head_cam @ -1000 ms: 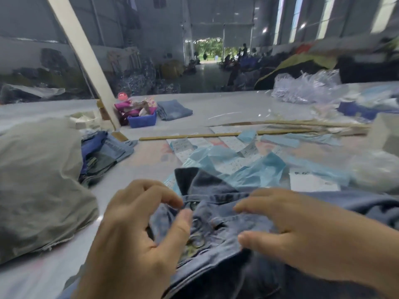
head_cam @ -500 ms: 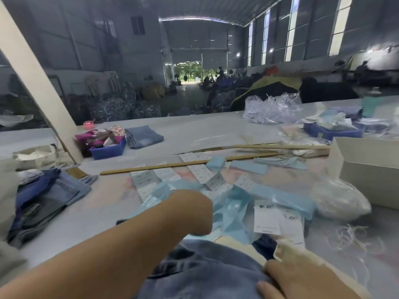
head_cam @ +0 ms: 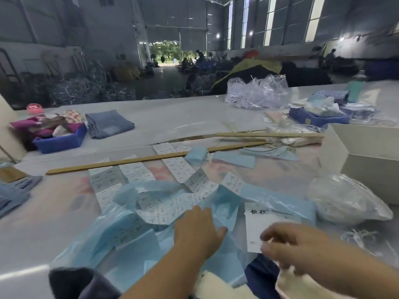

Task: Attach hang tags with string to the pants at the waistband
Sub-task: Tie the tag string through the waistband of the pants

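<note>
My left hand (head_cam: pixel 196 229) reaches forward over the crumpled blue backing paper (head_cam: pixel 129 231). Its bent fingers touch a strip of white printed stickers (head_cam: pixel 170 208) and its thumb is spread to the right. My right hand (head_cam: pixel 298 249) pinches the lower edge of a white hang tag (head_cam: pixel 259 223) with black characters, which lies flat on the table. A patch of dark denim pants (head_cam: pixel 261 275) shows at the bottom between my forearms; their waistband is hidden. Loose white strings (head_cam: pixel 362 236) lie to the right of my right hand.
A clear bag of white material (head_cam: pixel 345 201) and a white box (head_cam: pixel 367 156) stand at the right. Wooden sticks (head_cam: pixel 140 161) cross the table beyond the stickers. Further back are two blue bins (head_cam: pixel 60 143) (head_cam: pixel 319 118), folded jeans (head_cam: pixel 108 124) and crumpled plastic (head_cam: pixel 257 91). More jeans (head_cam: pixel 13 193) lie at the left.
The view rose from the pants to the table. Both hands left the denim: the left reached forward to the sticker strips, the right came up to the white hang tag.
</note>
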Available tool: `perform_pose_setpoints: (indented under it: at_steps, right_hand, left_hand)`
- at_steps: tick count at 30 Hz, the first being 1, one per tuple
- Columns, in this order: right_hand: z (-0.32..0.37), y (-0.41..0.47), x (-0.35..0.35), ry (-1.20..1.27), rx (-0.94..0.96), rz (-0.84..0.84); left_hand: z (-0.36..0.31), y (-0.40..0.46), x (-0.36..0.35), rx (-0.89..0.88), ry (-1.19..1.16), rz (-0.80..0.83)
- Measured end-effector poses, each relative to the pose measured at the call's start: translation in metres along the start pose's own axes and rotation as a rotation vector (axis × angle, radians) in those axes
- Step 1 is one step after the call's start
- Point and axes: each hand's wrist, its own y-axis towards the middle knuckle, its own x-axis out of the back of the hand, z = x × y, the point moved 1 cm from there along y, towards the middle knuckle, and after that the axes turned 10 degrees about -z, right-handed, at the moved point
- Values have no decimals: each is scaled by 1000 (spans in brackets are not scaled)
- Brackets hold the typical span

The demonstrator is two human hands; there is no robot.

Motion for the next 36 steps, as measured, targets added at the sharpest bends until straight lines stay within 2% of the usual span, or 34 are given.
perform_pose_setpoints:
  at_steps: [3, 6, 8, 10, 18, 23, 27, 29, 32, 34, 36]
  right_hand:
    - [-30, 51, -9, -109, -130, -389]
    - [-52, 79, -32, -215, -227, -542]
    - [-65, 88, -46, -355, -258, -576]
    - [-72, 94, -51, -428, -265, -599]
    - [-82, 110, -56, -379, -262, -598]
    - [-82, 108, -63, -487, -312, -599]
    - [-71, 106, -60, -301, -262, -634]
    - [-67, 103, -57, -189, -213, -671]
    - [-68, 98, -47, -26, -169, -687]
    - [-68, 93, -39, 70, -173, -676]
    - [-67, 89, -35, 181, -172, -633]
  left_hand:
    - [5, 5, -15, 56, -83, 38]
    - [-3, 4, -21, 56, -255, 180]
    - [-6, 4, -27, 21, -279, 214]
    - [-6, 6, -27, 27, -297, 182]
    - [2, 6, -32, 63, -322, 190]
    - [4, 6, -30, 45, -269, 222]
    - [13, 6, -27, 67, -242, 185]
    - [15, 6, -23, 64, -224, 77]
    - [0, 5, -14, -32, -264, -100]
    - [-15, 3, -9, -93, -349, -78]
    - [-26, 0, -10, -131, -412, 23]
